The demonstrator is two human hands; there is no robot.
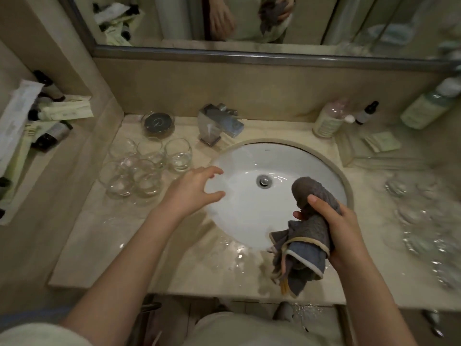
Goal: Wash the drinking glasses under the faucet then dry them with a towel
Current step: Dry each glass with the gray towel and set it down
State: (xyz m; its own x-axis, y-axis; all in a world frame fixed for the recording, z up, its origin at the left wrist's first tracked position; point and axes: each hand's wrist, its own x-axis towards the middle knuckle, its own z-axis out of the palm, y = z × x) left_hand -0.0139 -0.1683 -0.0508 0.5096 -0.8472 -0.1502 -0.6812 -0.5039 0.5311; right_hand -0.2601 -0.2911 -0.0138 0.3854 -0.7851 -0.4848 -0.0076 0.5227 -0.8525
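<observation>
Several clear drinking glasses (147,168) stand clustered on the counter left of the white sink (249,221). My left hand (194,188) hovers over the sink's left rim with fingers spread, holding nothing, just right of the glasses. My right hand (334,226) grips a bunched grey towel (309,236) over the sink's right side; whether a glass sits inside the towel is hidden. More clear glasses (424,221) lie blurred on the counter at the right. The chrome faucet (217,123) stands behind the sink, with no water visibly running.
A small glass dish (157,122) sits left of the faucet. Bottles (329,118) and packets stand at the back right, toiletry tubes (64,111) on the left shelf. Water puddles (232,253) spread on the counter's front edge. A mirror (249,21) hangs above.
</observation>
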